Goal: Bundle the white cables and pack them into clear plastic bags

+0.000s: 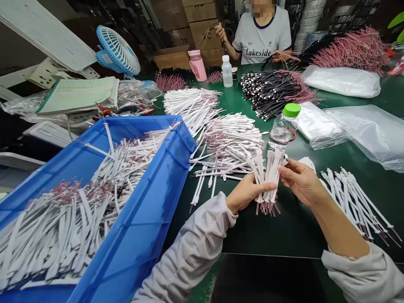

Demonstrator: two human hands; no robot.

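The bundle [272, 171] of white strips, pink wire ends pointing down, was held up over the table [243, 237], near its front edge. The left hand [248, 192] gripped its lower part, thumb across the front; the right hand [298, 182] pinched at its right side. Loose strips [350, 202] lay to the right. Beyond the bundle stood a green-lidded jar [282, 129]; left of that lay a white pile [233, 139], then a blue bin [160, 202] holding more. Across the table, a person [263, 35] held thin wires.
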